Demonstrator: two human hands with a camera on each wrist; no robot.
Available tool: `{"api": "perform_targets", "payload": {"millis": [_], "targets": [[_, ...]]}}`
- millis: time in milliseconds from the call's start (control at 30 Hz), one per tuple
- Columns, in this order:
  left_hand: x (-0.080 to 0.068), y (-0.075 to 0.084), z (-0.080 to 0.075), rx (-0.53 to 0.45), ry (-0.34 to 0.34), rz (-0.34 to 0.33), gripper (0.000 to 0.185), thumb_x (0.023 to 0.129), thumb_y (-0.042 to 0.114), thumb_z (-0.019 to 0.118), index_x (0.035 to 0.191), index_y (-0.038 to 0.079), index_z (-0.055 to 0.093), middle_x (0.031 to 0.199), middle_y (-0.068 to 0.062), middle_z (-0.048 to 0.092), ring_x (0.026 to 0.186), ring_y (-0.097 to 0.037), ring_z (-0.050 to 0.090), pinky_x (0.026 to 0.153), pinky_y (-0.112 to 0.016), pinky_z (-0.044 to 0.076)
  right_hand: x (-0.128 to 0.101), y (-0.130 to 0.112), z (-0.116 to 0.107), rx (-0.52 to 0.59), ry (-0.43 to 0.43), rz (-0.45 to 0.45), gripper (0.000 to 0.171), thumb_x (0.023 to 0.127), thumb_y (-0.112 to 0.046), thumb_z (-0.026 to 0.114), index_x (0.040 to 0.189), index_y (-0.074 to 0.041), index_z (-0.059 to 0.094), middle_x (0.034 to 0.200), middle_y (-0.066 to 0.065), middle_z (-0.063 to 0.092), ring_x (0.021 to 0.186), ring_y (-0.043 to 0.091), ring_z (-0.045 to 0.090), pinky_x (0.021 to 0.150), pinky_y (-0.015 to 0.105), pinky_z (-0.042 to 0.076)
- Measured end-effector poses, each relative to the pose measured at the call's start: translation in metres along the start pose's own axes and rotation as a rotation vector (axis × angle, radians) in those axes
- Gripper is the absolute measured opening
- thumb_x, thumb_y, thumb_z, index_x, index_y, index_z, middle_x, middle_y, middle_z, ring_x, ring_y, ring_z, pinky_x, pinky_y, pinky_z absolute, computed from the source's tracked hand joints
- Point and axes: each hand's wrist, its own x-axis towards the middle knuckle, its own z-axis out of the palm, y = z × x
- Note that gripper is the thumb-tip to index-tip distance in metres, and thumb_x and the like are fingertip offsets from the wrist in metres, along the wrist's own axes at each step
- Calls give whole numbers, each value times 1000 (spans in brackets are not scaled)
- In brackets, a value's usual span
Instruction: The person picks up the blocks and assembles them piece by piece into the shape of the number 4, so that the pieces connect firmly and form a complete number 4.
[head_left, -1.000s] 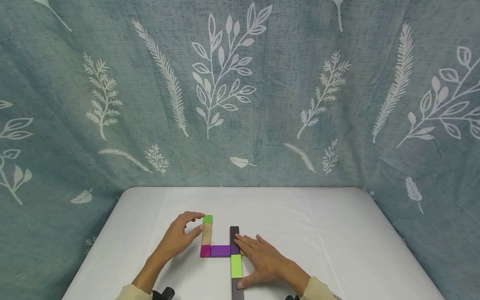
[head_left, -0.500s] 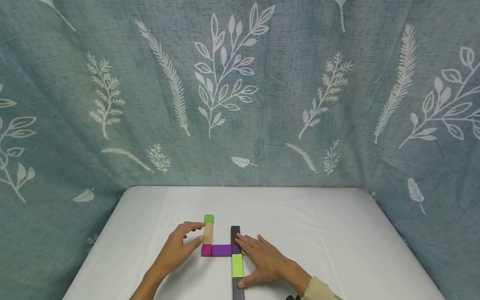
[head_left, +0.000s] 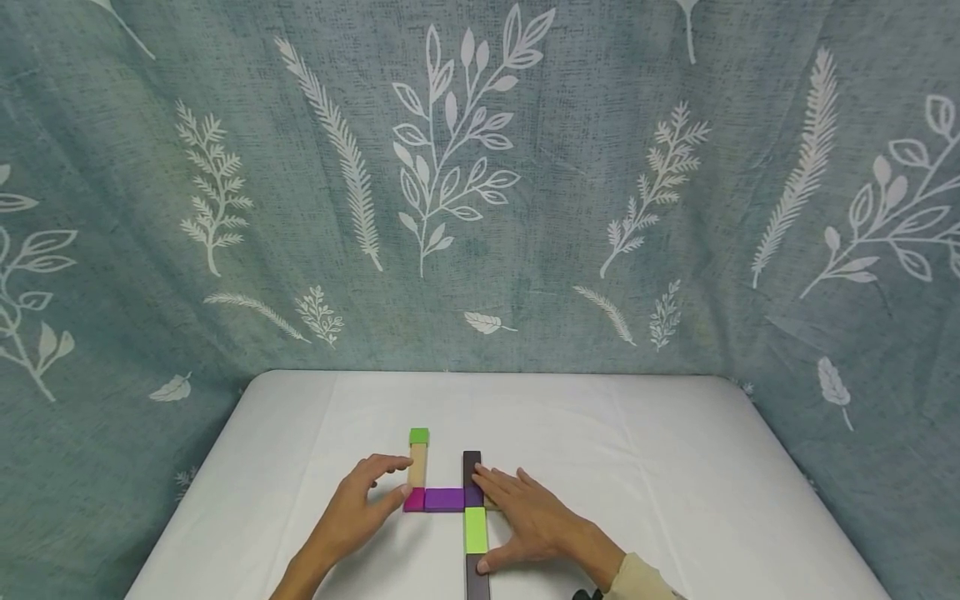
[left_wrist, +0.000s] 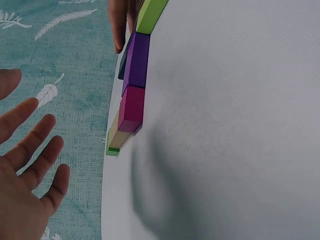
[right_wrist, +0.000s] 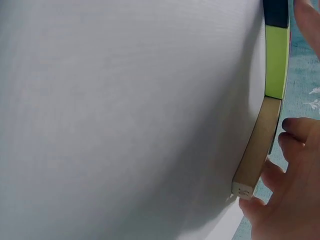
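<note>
Flat-lying coloured blocks form a joined line on the white table. A small green block tops a beige block, followed by a magenta block and a purple block. The purple one meets a dark block; nearer me come a lime block and another dark block. My left hand hovers beside the beige and magenta blocks, fingers loosely curved, holding nothing. My right hand lies spread, fingertips at the upper dark block, thumb on the lower one. It mostly hides a second beige block.
The white table extends around the blocks on both sides. A teal cloth with white leaf prints hangs behind its far edge. A black object shows near my right sleeve.
My left hand has slid nearer to me, from beside the green block down to the beige and magenta blocks. The right hand stays put; the head view shifts slightly.
</note>
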Motion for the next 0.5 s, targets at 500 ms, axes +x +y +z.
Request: {"api": "perform_targets", "payload": {"millis": [500], "targets": [[-14, 12, 2, 237, -12, 173, 45, 92, 35, 75, 133, 20, 66, 145, 3, 56, 134, -25, 51, 104, -53, 42, -21, -8, -23, 12, 143, -56, 104, 83, -76, 62, 160, -13, 30, 165, 4, 27, 152, 31, 21, 119, 55, 18]]}}
